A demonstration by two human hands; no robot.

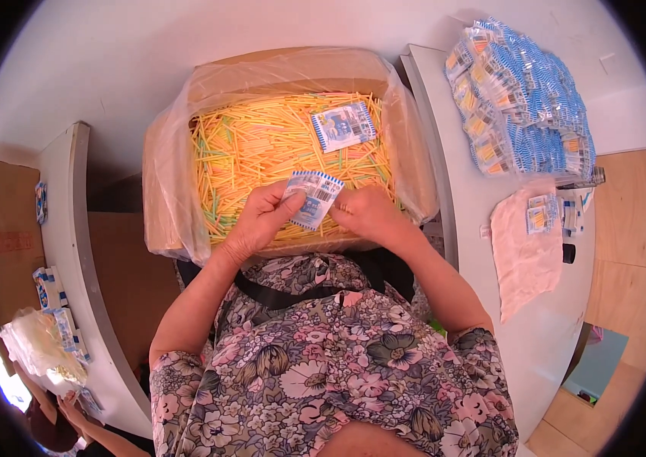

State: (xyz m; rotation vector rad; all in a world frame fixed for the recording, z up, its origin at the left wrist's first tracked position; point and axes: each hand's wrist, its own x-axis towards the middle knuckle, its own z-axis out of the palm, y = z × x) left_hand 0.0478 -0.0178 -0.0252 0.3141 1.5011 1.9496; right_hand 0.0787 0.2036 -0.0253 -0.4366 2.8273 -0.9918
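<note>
A small blue-and-white plastic packet (315,199) with a striped edge is pinched between the thumb and fingers of my left hand (260,217). At the packet's right edge, my right hand (375,215) is closed with its fingers curled down. What those fingers hold, if anything, is hidden. Both hands are above the near side of a cardboard box (164,179) lined with clear plastic. Many thin yellow, orange and green sticks (254,141) fill the box. On top of them, toward the far right, lies another blue-and-white packet (343,126).
A big heap of filled packets (521,99) stands on the white table (464,206) at right, with a pale pink cloth (521,259) nearer me. Another table (102,305) at left holds packets and a plastic bag (37,343). A co-worker's arms (83,419) show at lower left.
</note>
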